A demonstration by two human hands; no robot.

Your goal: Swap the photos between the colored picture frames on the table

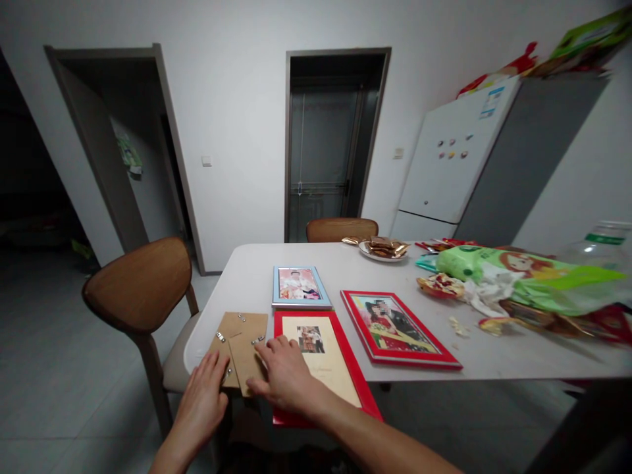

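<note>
A brown frame backing board [251, 322] with small metal clips and a stand flap lies at the table's near left corner. My left hand [205, 395] rests on its left side, fingers stretched out and close to a clip. From the right, my right hand [286, 375] reaches over, fingers apart, touching the board's right part near another clip. Under my right wrist lies a red picture frame [340, 345] with a cream sheet and a small photo. Beyond it is a light blue picture frame [326, 299]. Another red frame [402, 362] with a couple's picture lies to the right.
A plate [382, 256] of wrapped snacks stands at the table's far side. Green packaging [523, 266], crumpled tissue [488, 293] and food peels cover the right. Wooden chairs stand at the left [141, 286] and far side [340, 230]. A large clear bottle [600, 247] is at far right.
</note>
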